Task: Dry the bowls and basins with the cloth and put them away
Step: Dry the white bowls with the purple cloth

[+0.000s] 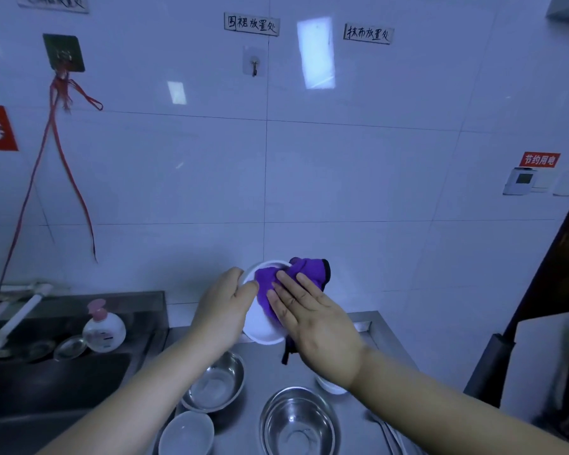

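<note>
While L hand (225, 307) grips white bowl (262, 326) | R hand (316, 326) flat, pressing cloth (276, 284) inside

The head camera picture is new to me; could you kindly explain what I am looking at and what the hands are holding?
There is no machine: one camera sits on a person's head, looking forward and down. The left hand holds a tilted white bowl by its rim, while the right hand presses a purple cloth into it. Below, on the steel counter, wait two steel basins, another white bowl and a small white one, partly hidden by the right wrist. To the left is a sink with a soap bottle.
</note>
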The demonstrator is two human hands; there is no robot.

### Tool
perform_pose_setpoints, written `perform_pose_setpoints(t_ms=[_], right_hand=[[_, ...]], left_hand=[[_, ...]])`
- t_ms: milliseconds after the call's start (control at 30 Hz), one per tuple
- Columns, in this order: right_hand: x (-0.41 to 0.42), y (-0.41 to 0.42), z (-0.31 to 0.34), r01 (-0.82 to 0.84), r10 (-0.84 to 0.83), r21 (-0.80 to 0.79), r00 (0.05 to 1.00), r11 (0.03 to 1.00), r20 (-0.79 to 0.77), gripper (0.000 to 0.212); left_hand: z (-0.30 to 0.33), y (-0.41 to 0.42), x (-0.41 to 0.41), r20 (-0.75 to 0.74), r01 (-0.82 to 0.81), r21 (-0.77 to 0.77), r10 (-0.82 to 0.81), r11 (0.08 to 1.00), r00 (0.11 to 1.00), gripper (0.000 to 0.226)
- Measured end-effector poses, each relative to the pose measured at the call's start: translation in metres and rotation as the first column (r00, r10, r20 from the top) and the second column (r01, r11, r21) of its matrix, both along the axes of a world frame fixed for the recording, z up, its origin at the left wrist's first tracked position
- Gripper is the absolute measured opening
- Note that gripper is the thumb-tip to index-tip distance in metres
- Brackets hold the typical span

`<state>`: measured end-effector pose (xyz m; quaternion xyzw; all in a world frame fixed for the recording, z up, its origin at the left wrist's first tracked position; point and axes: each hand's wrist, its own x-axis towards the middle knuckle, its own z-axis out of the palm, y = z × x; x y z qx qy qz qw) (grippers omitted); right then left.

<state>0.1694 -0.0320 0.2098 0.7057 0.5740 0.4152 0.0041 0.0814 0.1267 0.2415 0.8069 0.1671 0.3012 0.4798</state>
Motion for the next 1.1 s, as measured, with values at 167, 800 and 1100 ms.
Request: perform_pose_setpoints(t_ms=[167,800,1100], right_hand=[[-0.035,0.016,-0.019,0.032,0.020,0.292,0.984,0.956,-0.175,0.038],[0.000,-0.015,-0.023,-0.272,0.252,0.224,0.961,0.936,0.117,0.028],[-0.037,0.025,-0.008,-0.083,0.245,0.604,0.951,0.793,-0.191,0.025]], left_hand=[[-0.005,-0.008,-0.002,0.134,-0.078,-0.021,0.080,0.997,0.988,0.034],[0.025,-0.003,-0.010,-0.165,0.325,0.020,-0.317,0.945,0.934,0.031],[0.004,-0.038,-0.002,0.272,0.167,-0.090,-0.137,0.982,0.952,0.031]])
